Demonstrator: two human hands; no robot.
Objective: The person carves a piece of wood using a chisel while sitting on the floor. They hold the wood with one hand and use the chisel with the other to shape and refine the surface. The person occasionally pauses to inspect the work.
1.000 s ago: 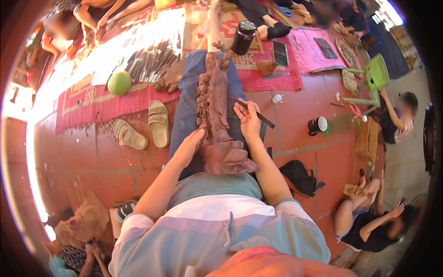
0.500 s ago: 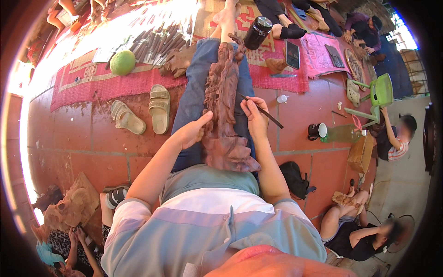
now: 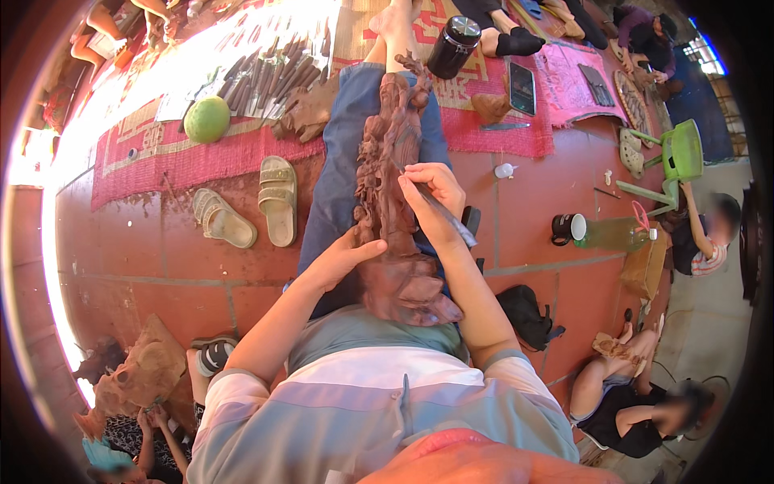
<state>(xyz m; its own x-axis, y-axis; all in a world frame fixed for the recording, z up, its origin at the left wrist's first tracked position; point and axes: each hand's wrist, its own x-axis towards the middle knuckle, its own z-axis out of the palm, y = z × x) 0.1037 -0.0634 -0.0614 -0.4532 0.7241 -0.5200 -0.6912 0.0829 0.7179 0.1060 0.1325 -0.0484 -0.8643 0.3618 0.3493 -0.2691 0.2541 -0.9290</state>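
A carved reddish-brown wooden statue (image 3: 391,161) lies along my jeans-covered legs. Its head end points away from me and its rough base (image 3: 411,294) rests against my belly. My left hand (image 3: 343,262) is closed round the lower left side of the figure, thumb across the wood just above the base. In the fingers of my right hand (image 3: 437,198) is a slim carving chisel (image 3: 458,227), held like a pen. Its front end meets the statue's right side at mid-height; the fingers partly hide the tip.
Many chisels (image 3: 278,81) and a green round fruit (image 3: 207,119) lie on the red mat at far left. Sandals (image 3: 279,202) sit left of my legs. To the right are a black flask (image 3: 454,47), phone (image 3: 522,89), mug (image 3: 568,228) and green bottle (image 3: 605,234). Other people sit around.
My right hand has moved left onto the statue, bringing the chisel to the wood and turning it steeper. My left hand has slid down toward the base. The statue has shifted slightly nearer me.
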